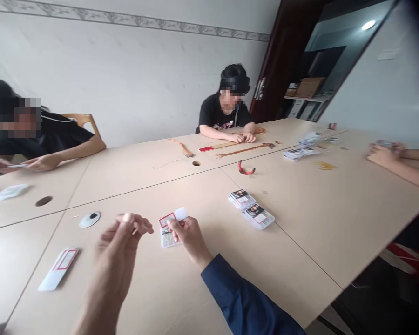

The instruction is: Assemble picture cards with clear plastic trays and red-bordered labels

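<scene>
Right hand point(190, 239) pinching a red-bordered printed card point(168, 231) at its edge; left hand point(116, 249) raised close by, fingertips bunched, any hold unclear.

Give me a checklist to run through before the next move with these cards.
1. Right hand grip on the card: ok, pinched between thumb and fingers.
2. Left hand: cannot tell, blurred; whether its fingers hold anything is unclear.
3. Red-framed white sleeve: ok, lying flat on the table, left of the hands.
4. Left card stack and right card stack: ok, side by side, not spilled.
5. Printing on the card: cannot tell, too small to read.
</scene>
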`<state>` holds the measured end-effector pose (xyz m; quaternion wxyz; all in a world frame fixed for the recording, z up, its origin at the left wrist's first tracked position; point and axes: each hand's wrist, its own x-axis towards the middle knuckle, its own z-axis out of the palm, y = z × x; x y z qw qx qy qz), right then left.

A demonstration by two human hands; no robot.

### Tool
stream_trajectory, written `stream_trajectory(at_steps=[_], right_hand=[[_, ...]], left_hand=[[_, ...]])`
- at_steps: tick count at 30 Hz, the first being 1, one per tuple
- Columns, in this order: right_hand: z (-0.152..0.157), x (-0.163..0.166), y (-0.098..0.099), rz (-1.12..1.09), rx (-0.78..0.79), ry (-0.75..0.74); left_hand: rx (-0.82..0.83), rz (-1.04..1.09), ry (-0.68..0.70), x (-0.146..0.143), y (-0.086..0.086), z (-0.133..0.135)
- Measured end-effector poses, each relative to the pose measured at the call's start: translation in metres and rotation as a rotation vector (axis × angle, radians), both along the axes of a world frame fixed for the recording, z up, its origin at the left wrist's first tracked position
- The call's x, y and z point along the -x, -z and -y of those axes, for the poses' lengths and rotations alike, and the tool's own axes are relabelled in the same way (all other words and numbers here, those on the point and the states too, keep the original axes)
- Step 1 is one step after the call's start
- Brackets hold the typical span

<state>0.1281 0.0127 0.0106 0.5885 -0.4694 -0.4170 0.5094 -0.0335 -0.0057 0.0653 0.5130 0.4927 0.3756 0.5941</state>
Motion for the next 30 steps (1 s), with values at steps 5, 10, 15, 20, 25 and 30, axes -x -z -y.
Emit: stream_trajectory(at_steps=[5, 10, 15, 20, 25, 30], right_hand=[[0.005, 0.003, -0.005, 0.006, -0.017, -0.047], [0.007, 0.004, -0.003, 0.027, -0.034, -0.118], [0.006, 0.004, 0.004, 0.057, 0.002, -0.149], [0.007, 0.005, 0.005, 0.079, 0.009, -0.193], [0.009, 0.007, 0.003, 0.062, 0.021, -0.203], [0.009, 0.008, 0.000, 0.045, 0.006, -0.206]], left_hand=[[0.167, -0.042, -0.155, -0.020, 0.029, -0.016], [0.173, -0.081, 0.026, -0.019, 0.050, -0.009], [0.158, -0.076, 0.111, -0.017, 0.048, -0.012], [0.143, -0.046, 0.152, -0.016, 0.049, -0.011], [0.144, -0.048, 0.239, -0.015, 0.045, -0.009], [0.168, -0.047, 0.257, -0.015, 0.046, -0.010]])
